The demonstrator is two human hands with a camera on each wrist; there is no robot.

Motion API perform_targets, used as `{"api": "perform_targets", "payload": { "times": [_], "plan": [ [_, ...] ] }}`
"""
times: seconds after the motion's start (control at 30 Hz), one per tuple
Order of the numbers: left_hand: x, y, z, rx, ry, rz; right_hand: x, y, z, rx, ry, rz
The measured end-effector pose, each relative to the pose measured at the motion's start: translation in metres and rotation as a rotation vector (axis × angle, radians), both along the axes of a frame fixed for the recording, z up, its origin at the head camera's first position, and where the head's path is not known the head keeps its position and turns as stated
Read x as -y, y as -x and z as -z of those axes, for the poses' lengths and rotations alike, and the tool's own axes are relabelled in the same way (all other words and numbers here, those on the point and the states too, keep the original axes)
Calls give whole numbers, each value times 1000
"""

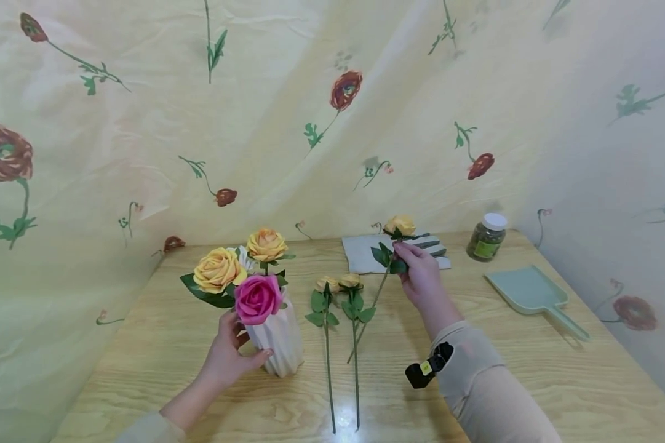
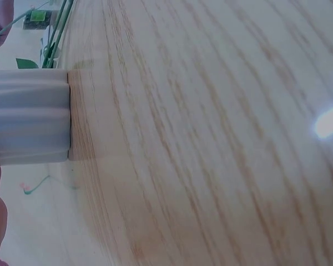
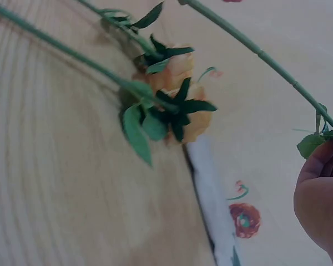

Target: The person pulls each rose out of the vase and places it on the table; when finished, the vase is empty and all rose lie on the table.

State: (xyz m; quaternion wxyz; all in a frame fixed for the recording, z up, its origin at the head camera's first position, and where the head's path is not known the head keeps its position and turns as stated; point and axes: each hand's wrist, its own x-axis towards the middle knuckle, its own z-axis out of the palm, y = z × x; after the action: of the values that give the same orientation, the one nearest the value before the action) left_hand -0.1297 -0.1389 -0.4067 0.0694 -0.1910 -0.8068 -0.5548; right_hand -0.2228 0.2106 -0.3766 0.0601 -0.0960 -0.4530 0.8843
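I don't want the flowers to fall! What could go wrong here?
The white ribbed vase already carries three roses and might tip if the left hand lets go. The long stem of the yellow rose held by the right hand could sweep the two yellow roses lying on the wooden table.

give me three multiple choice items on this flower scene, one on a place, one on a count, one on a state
1. Where does the jar stand?
A. on the table's far right
B. inside the vase
C. in the left hand

2. How many roses are in the vase?
A. one
B. three
C. five

3. What is the right hand doing?
A. lying flat on the table
B. gripping the jar
C. holding a yellow rose by its stem

Answers:
1 A, it stands near the far right edge, behind the green tray.
2 B, two yellow and one pink.
3 C, its fingers close round the stem below the bloom, while the left hand holds the vase.
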Motion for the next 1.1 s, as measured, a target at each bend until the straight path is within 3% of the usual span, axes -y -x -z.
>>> {"api": "perform_targets", "payload": {
  "times": [0.33,0.57,0.93,1.1],
  "plan": [
    [-2,-2,-5,13,9,4,-2,3,33,144,-295,-85],
    [0,0,-2,22,-6,9,-3,3,50,179,-486,-173],
    [0,-1,-2,-116,-8,40,0,2,63,197,-736,-181],
    [-1,-1,-2,-121,-9,43,3,2,66,224,-835,-205]
  ]
}}
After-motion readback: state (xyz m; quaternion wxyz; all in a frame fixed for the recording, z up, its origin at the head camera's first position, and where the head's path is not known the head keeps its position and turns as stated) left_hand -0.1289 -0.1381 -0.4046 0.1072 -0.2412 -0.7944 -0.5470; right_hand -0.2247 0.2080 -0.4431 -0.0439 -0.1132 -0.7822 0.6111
